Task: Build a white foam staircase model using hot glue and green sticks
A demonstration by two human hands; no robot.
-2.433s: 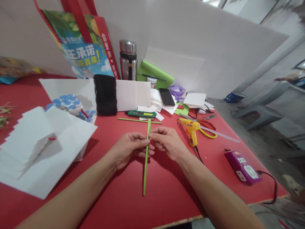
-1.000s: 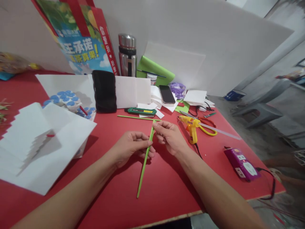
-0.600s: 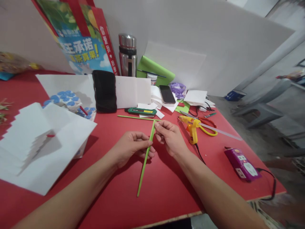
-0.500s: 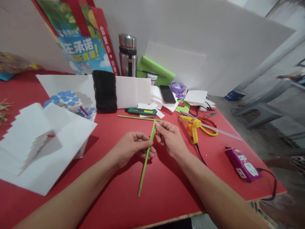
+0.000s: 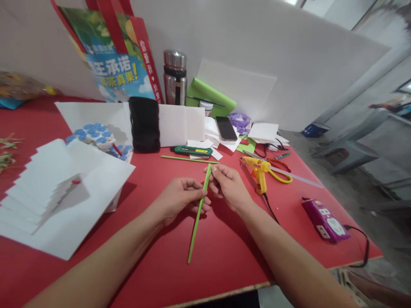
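A thin green strip slants over the red table, its lower end pointing toward me. Thumb and fingers of my left hand pinch it around its middle. At its upper end, my right hand holds it between thumb and forefinger. Another green stick lies crosswise on the table just beyond my hands. Behind that stick is a green utility knife.
To the right are a yellow glue gun, scissors and a purple power box. Folded white paper spreads at left. A black case, steel flask and phone stand or lie at the back.
The camera view has shifted slightly. Both hands keep their hold on the strip, with hardly any movement.
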